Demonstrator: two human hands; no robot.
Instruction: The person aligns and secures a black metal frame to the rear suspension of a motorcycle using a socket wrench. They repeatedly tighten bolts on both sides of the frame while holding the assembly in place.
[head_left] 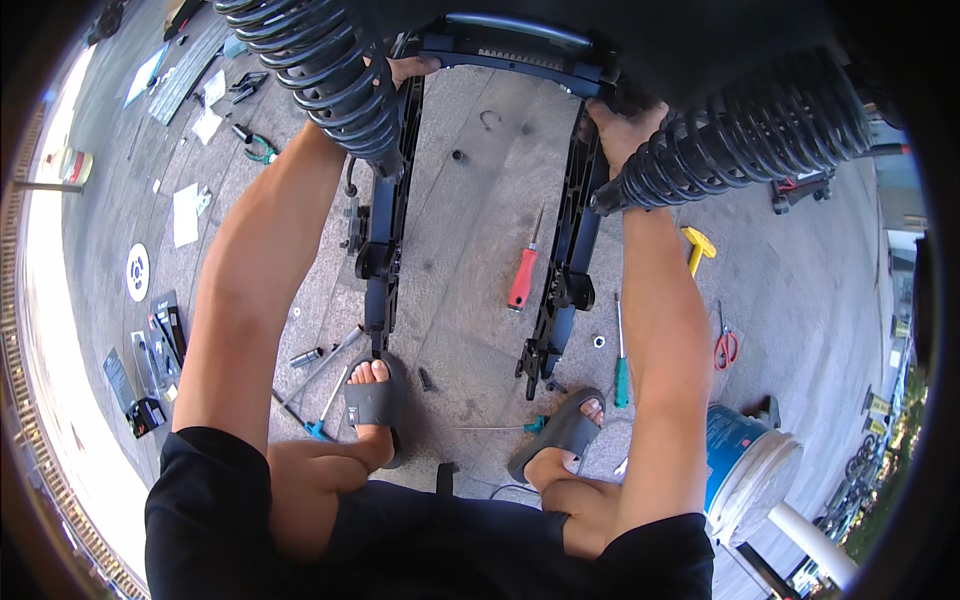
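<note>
A dark metal U-shaped frame [383, 250] stretches from the far end toward my feet, with two long rails and a curved crosspiece [510, 60]. At its far left corner my left hand [408, 68] grips the frame, partly hidden behind a black coil-spring shock absorber [320, 80]. My right hand [628, 132] is closed around the top of the right rail [578, 215], its thumb on the inner side. Close beside that wrist hangs a second coil-spring shock absorber [740, 130]. Most fingers of both hands are out of sight.
A red-handled screwdriver [522, 278] lies between the rails. To the right are a green screwdriver [621, 375], yellow-handled tool [698, 245], red scissors [726, 348] and blue-and-white bucket [735, 460]. Pliers [258, 148], papers [186, 215] and a white disc [137, 272] lie leftward.
</note>
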